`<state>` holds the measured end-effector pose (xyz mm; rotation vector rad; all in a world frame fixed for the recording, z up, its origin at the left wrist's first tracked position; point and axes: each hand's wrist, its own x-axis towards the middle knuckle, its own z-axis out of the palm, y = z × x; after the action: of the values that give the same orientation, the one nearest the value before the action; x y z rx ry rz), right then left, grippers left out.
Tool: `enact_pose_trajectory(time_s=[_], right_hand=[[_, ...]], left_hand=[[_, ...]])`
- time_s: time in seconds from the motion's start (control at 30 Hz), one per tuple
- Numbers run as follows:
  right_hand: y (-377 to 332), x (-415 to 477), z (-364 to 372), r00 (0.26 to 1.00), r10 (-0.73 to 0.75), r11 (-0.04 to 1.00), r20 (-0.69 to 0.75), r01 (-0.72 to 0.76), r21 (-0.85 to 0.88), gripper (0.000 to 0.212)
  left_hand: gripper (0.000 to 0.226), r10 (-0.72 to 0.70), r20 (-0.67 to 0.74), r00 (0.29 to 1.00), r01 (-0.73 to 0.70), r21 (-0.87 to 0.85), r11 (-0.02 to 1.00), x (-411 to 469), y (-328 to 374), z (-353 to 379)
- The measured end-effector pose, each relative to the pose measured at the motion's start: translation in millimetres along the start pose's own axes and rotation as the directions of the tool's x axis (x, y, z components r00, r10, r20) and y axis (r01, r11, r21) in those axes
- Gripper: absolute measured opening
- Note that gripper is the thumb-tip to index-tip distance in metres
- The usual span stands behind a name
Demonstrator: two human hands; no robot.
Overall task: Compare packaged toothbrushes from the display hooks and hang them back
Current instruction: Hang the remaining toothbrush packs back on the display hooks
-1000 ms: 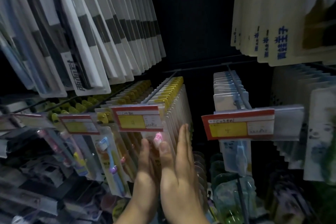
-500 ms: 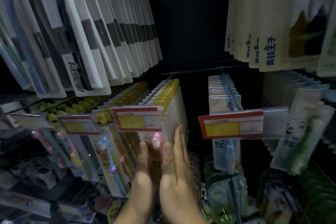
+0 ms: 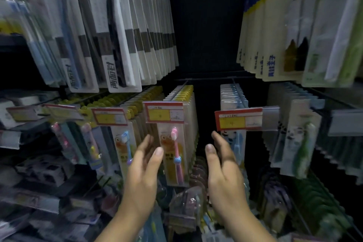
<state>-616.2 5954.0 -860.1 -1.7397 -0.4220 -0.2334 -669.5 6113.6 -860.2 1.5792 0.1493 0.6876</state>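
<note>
A packaged pink children's toothbrush (image 3: pixel 176 155) hangs at the front of a row of yellow-topped packs on a display hook (image 3: pixel 177 92), under a red and yellow price tag (image 3: pixel 164 112). My left hand (image 3: pixel 143 169) is just left of that pack, fingers apart, holding nothing. My right hand (image 3: pixel 222 167) is off to its right, also with fingers spread and nothing in it, in front of a blue toothbrush pack (image 3: pixel 234 143). Neither hand touches the pink pack.
Long white toothbrush packs (image 3: pixel 125 31) hang in rows at the upper left, cream and blue packs (image 3: pixel 263 31) at the upper right. More children's brushes (image 3: pixel 125 147) hang to the left, panda-printed packs (image 3: pixel 294 137) to the right. Cluttered goods lie below.
Both hands were pressed together against the yellow-topped row; they have now drawn apart, leaving the pink toothbrush pack hanging free between them. The view has also tilted and moved closer.
</note>
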Motion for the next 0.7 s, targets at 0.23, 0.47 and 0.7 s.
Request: enact_pose_trajectory(time_s=[0.23,0.47,0.7], right_hand=[[11,-12,-31,0.996,-0.009,0.998,-0.087,0.004,-0.060,0.046],[4,-12,-44,0.993,-0.074,0.976,-0.090,0.054,-0.213,0.042],[17,-6,-61,0.976,-0.106,0.955,-0.189,0.047,-0.293,0.040]], left_hand=[[0.068,0.100,0.088,0.991,-0.127,0.402,0.907,-22,9,-24],[0.057,0.330,0.209,0.921,-0.387,0.601,0.699,-33,18,-15],[0.042,0.365,0.325,0.872,-0.486,0.492,0.723,-34,11,45]])
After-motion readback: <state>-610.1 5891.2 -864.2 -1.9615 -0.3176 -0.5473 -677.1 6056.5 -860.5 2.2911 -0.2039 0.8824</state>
